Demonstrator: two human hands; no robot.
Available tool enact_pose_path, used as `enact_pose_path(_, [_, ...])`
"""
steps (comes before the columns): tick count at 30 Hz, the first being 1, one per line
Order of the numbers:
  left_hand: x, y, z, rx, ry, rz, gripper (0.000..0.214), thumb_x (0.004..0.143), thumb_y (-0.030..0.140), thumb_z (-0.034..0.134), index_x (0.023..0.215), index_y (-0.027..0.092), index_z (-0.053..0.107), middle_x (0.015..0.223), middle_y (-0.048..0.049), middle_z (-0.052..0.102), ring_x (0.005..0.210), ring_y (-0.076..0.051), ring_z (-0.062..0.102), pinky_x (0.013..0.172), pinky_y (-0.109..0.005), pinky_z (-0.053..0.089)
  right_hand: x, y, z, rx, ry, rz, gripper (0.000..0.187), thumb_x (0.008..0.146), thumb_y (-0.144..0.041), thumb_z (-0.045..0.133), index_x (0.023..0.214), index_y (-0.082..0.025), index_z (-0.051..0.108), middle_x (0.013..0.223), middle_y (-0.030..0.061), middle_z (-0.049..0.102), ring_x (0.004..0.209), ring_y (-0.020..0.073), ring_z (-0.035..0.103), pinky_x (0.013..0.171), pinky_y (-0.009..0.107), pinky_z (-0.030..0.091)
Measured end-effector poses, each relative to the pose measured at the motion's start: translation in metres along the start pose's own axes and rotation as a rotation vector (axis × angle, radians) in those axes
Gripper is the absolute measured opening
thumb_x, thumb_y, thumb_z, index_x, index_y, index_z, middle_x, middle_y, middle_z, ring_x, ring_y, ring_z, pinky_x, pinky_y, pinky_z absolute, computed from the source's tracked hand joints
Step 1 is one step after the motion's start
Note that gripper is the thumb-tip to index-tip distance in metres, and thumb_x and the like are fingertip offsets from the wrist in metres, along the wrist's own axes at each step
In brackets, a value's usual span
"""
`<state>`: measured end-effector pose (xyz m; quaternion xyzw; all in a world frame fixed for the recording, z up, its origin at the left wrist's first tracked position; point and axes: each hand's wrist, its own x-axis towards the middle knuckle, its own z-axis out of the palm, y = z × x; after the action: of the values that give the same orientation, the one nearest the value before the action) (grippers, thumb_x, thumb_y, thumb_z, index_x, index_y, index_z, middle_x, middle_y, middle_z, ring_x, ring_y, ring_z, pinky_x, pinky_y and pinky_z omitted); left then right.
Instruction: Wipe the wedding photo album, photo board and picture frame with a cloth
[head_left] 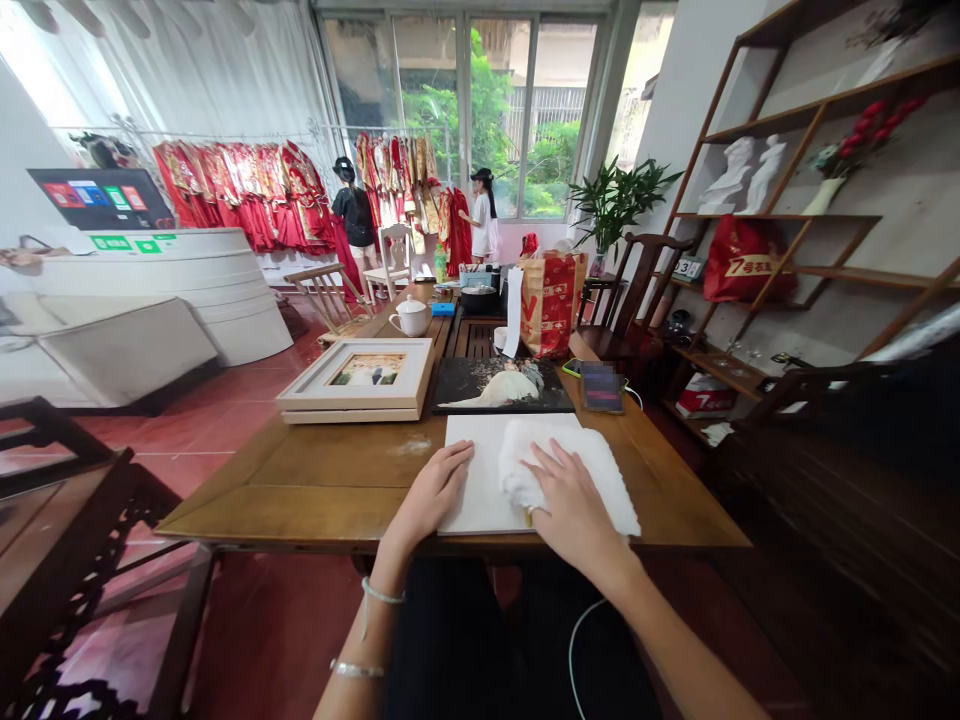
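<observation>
My left hand [433, 492] lies flat with fingers stretched out on the left edge of a white board [480, 470] that rests on the wooden table [330, 480]. My right hand [568, 500] presses a folded white cloth [581, 472] down onto the board, fingers spread over it. A small yellowish bit shows under the right palm; I cannot make out what it is. Just beyond the board lies a dark framed picture [501, 386] with a white shape on it.
Stacked light picture frames [360, 378] sit at the left, a phone [601, 386] at the right, a white teapot [411, 316] and a red paper bag [552, 300] farther back. Two people stand by racks of red garments [247, 190]. Wooden chairs and shelves [795, 240] flank the table.
</observation>
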<state>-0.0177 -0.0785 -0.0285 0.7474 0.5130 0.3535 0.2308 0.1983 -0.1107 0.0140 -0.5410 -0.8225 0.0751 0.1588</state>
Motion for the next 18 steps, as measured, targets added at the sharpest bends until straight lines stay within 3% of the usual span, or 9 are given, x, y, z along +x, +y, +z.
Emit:
enact_pose_path(4, [0.0,0.003,-0.002,-0.063,0.019,-0.014,0.041,0.093,0.032,0.033,0.119,0.014,0.06,0.133,-0.0102,0.055,0.126,-0.021,0.047,0.112,-0.04,0.03,-0.004,-0.043,0.02,0.024,0.022,-0.101,0.064,0.069,-0.012,0.05,0.132,-0.004,0.047,0.146,0.0139,0.036,0.139,0.0323,0.013,0.114,0.051,0.005])
enact_pose_path(8, [0.0,0.007,-0.003,-0.108,0.04,-0.042,0.047,0.096,0.035,0.024,0.117,0.015,0.061,0.129,-0.0092,0.058,0.123,-0.019,0.05,0.109,-0.038,0.034,-0.029,-0.065,0.015,0.175,-0.078,-0.268,0.068,0.067,-0.011,0.048,0.135,-0.007,0.045,0.145,0.0114,0.038,0.14,0.026,0.015,0.116,0.047,0.006])
enact_pose_path(11, [0.0,0.009,-0.002,-0.084,0.043,-0.046,0.051,0.097,0.035,0.019,0.114,0.015,0.063,0.128,-0.0099,0.059,0.122,-0.019,0.051,0.108,-0.038,0.035,-0.045,-0.051,-0.005,0.292,-0.185,-0.337,0.074,0.059,-0.007,0.043,0.133,-0.013,0.049,0.141,0.0054,0.045,0.138,0.0207,0.022,0.116,0.043,0.011])
enact_pose_path(14, [-0.001,0.007,0.0,-0.001,0.043,0.01,0.039,0.093,0.035,0.038,0.118,0.017,0.061,0.131,-0.0098,0.057,0.124,-0.021,0.049,0.108,-0.04,0.035,-0.055,-0.023,-0.027,0.336,-0.259,-0.286,0.077,0.056,-0.005,0.04,0.131,-0.019,0.052,0.14,0.0035,0.046,0.136,0.0211,0.029,0.114,0.044,0.019])
enact_pose_path(18, [-0.002,0.003,0.002,0.056,0.028,0.039,0.039,0.086,0.032,0.052,0.122,0.018,0.058,0.134,-0.0103,0.053,0.125,-0.024,0.049,0.108,-0.043,0.036,-0.058,0.013,-0.036,0.323,-0.196,-0.14,0.068,0.065,-0.005,0.04,0.128,-0.023,0.055,0.143,0.0021,0.042,0.134,0.0229,0.032,0.112,0.045,0.024])
